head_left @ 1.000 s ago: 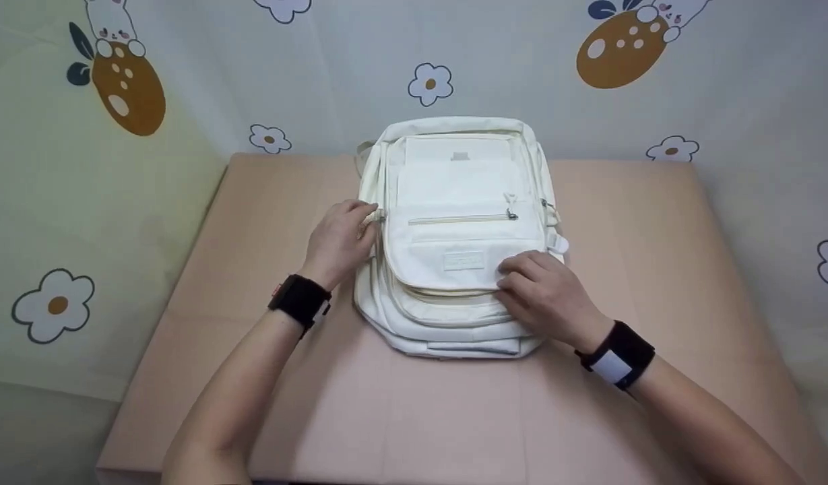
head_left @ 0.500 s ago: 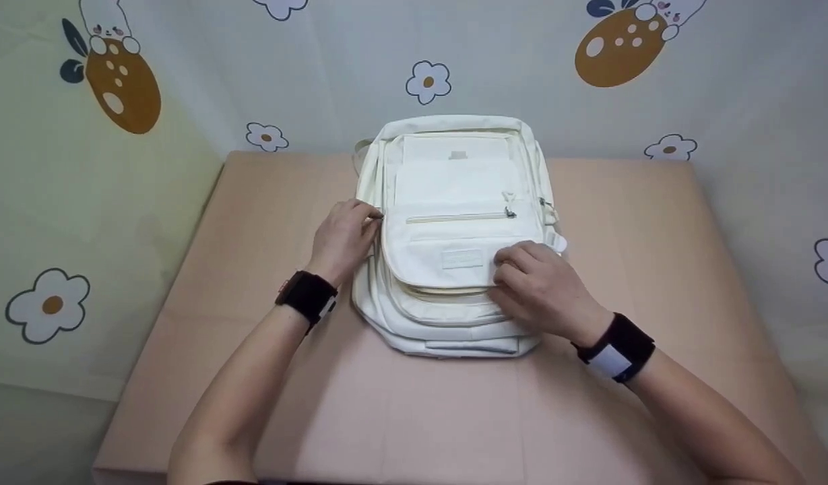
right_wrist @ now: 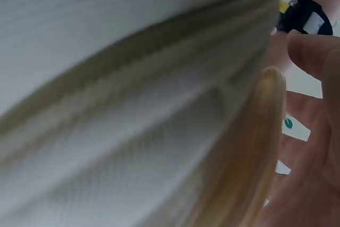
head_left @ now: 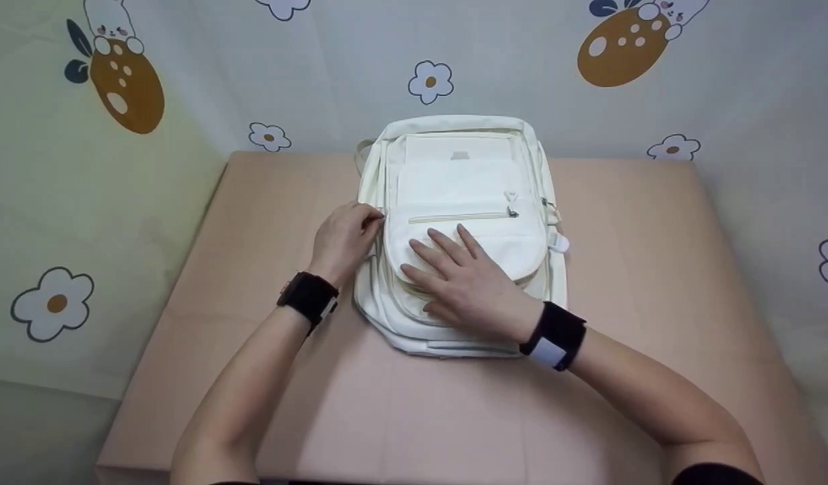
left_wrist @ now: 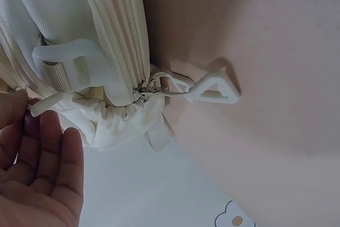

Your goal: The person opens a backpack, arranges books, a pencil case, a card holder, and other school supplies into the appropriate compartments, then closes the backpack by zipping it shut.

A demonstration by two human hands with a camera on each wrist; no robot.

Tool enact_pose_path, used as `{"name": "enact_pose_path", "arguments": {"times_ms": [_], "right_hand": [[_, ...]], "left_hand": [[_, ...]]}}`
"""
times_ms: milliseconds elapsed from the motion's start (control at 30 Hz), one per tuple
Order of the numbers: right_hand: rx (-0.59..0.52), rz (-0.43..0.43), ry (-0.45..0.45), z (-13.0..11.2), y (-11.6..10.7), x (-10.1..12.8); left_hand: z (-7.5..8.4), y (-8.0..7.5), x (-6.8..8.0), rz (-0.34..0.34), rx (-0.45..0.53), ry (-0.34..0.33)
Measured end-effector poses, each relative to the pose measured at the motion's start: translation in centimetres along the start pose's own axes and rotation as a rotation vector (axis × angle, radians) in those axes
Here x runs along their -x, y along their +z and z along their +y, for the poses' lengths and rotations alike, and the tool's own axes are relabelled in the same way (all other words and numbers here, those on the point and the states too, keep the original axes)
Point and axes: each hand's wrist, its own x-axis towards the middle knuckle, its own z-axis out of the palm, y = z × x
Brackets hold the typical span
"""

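I see a cream backpack (head_left: 457,229) lying flat on the pink counter (head_left: 454,417), front side up. Its long axis runs away from me: the top end is near the patterned curtain (head_left: 184,87) at the back, the bottom end points toward my body.

My right hand (head_left: 464,283) lies flat on the front pocket (head_left: 481,236), palm down and fingers straight and a little spread. The grip here is released; it only presses the fabric and grasps nothing. The fingertips point up and to the left, toward the horizontal zipper line (head_left: 457,217), and they stop just below it. The small metal puller (head_left: 513,213) of this zipper sits at the right end of the line, to the right of my fingertips and a little farther from me. So the right hand is the nearer one to the puller.

My left hand (head_left: 343,239) is at the left side edge of the backpack, at the height of the zipper line. In the head view its fingers curl against the side seam, but I cannot tell if they pinch something there. In the left wrist view the fingers (left_wrist: 42,179) look relaxed beside a gathered side pocket (left_wrist: 117,120), with a white buckle (left_wrist: 74,67) and a triangular plastic tab (left_wrist: 215,91) near them.

The right wrist view shows only blurred fabric, very close.
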Motion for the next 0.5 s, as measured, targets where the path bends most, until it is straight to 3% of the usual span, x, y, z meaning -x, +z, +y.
{"name": "enact_pose_path", "arguments": {"times_ms": [100, 500], "right_hand": [[0.008, -0.05, 0.021, -0.3, 0.5, -0.3], [0.049, -0.117, 0.034, -0.4, 1.3, -0.4]], "left_hand": [[0.1, -0.1, 0.0, 0.0, 0.002, -0.002], [0.1, -0.1, 0.5, -0.005, -0.033, 0.055]]}}
